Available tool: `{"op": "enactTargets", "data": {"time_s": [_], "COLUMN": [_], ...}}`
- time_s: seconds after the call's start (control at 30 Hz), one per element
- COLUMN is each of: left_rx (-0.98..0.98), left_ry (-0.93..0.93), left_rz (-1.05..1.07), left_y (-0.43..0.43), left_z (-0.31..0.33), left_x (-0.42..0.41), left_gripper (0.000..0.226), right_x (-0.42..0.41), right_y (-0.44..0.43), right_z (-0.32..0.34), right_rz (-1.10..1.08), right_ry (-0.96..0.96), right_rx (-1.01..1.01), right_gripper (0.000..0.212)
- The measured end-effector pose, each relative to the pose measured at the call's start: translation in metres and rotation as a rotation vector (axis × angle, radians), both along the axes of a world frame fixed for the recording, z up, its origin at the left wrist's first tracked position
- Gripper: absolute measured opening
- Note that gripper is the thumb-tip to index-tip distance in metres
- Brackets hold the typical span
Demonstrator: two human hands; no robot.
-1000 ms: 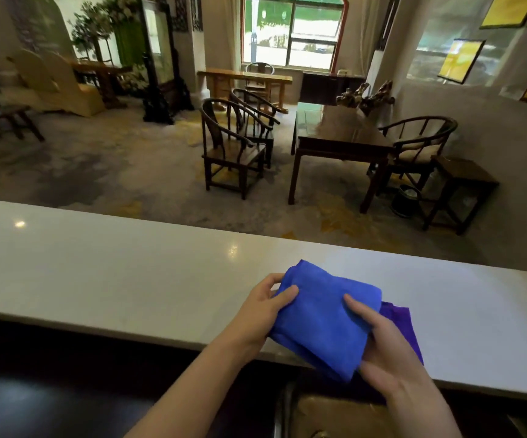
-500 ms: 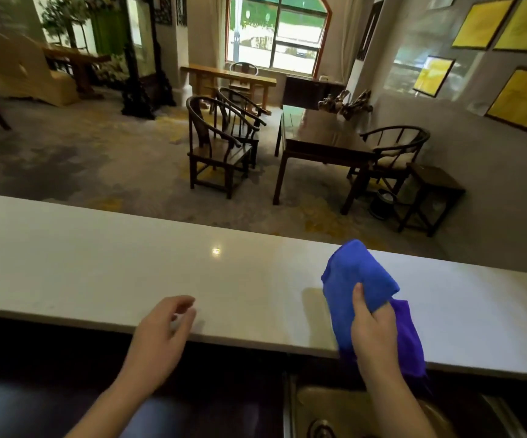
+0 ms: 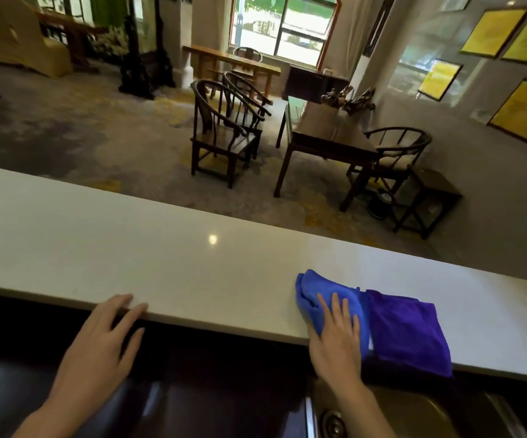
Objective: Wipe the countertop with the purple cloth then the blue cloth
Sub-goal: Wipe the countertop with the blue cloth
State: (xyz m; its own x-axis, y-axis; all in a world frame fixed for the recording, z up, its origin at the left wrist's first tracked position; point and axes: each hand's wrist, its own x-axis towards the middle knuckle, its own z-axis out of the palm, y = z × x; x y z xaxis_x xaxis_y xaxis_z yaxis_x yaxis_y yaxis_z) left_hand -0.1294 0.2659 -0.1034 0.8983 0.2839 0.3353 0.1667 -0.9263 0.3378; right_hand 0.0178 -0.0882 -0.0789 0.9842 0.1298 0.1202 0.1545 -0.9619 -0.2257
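The crumpled blue microfibre cloth (image 3: 328, 298) is pressed flat onto the long pale stone countertop (image 3: 167, 248) at its near edge by the right hand (image 3: 338, 336), fingers spread and open; the flat purple cloth (image 3: 409, 333) lies touching it on the right, overhanging that edge; the left hand (image 3: 104, 336) is rested open on the edge, well apart, with bare countertop between and beyond.
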Motion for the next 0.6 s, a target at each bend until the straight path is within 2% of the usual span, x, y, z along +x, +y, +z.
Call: {"op": "enactTargets", "data": {"time_s": [0.07,0.17,0.3,0.47,0.6], "left_rx": [-0.002,-0.024,-0.039,-0.077,-0.151], "left_ry": [0.008,0.015,0.039,0.071,0.076], "left_rz": [-0.025,-0.05,-0.088,-0.106,-0.048], "left_y": [0.002,0.006,0.011,0.014,0.017], "left_z": [0.001,0.004,0.01,0.019,0.019], "left_x": [-0.003,-0.006,-0.011,-0.018,-0.025], "left_gripper": [0.049,0.046,0.047,0.055,0.073], "right_x": [-0.002,-0.007,-0.018,-0.043,-0.06], "right_y": [0.017,0.049,0.111,0.198,0.255], "right_z": [-0.001,-0.001,-0.002,0.001,0.003], "right_rz": [-0.027,-0.038,0.034,0.186,0.319], "right_ry": [0.041,0.089,0.104,0.099,0.107], "right_rx": [-0.066,-0.046,-0.064,-0.064,-0.054], "right_gripper": [0.069,0.064,0.064,0.066,0.064]}}
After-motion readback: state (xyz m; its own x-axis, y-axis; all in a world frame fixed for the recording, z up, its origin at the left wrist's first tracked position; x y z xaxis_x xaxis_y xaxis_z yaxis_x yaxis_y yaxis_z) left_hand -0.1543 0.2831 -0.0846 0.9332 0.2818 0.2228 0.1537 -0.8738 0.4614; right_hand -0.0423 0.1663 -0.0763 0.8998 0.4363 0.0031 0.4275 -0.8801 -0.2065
